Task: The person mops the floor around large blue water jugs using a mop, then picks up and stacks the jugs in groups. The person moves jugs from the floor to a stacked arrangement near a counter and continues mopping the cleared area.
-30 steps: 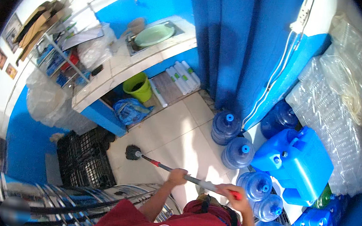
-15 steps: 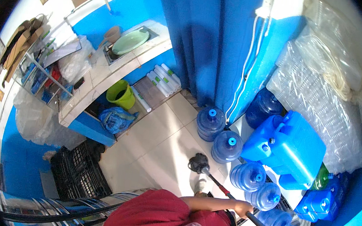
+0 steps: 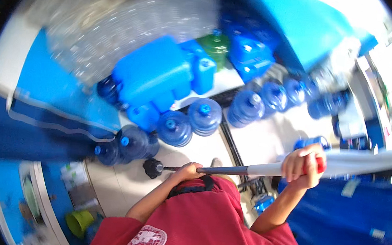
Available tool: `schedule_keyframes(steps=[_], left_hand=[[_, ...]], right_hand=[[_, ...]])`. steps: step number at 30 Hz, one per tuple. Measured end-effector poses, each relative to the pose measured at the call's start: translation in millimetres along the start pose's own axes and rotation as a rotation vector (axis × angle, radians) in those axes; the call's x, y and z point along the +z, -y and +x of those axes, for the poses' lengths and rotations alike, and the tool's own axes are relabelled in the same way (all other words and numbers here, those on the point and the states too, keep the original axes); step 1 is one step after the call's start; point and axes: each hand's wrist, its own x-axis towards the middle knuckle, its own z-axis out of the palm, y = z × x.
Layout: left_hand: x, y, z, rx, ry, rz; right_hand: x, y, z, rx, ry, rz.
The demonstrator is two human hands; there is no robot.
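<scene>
Both my hands grip a long pole (image 3: 226, 170) that lies across in front of my body. At its left end is a dark rounded head (image 3: 153, 167), low near the floor; its exact kind is blurred. My left hand (image 3: 189, 172) wraps round the dark thin part close to that head. Higher up, where the pole is thick and pale, my right hand (image 3: 302, 168) is closed on it, beside a red part (image 3: 317, 166). Past this hand a wide whitish stretch (image 3: 366, 162) smears toward the right edge.
Clear blue water jugs (image 3: 204, 116) stand in a row ahead, with large blue jerrycans (image 3: 153, 72) and a green bottle (image 3: 215, 48) behind. Plastic-wrapped bottles (image 3: 134, 25) are stacked far left. A blue curtain (image 3: 37, 132) hangs left; a lime bucket (image 3: 78, 223) sits lower left.
My view has swung to the right, so the jugs now lie ahead and the sink counter at lower left. Both hands stay on the pole; the right hand has come fully into view.
</scene>
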Motion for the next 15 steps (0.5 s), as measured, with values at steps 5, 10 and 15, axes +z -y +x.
schedule_keyframes(steps=[5, 10, 15], left_hand=[[1, -108, 26, 0.058, 0.402, 0.212], [32, -166, 76, 0.333, 0.616, 0.151], [74, -229, 118, 0.709, 0.663, 0.347]], right_hand=[[-36, 112, 21, -0.377, 0.254, 0.087], [-39, 198, -7, -0.446, 0.527, -0.169], [2, 275, -51, -0.637, 0.539, -0.446]])
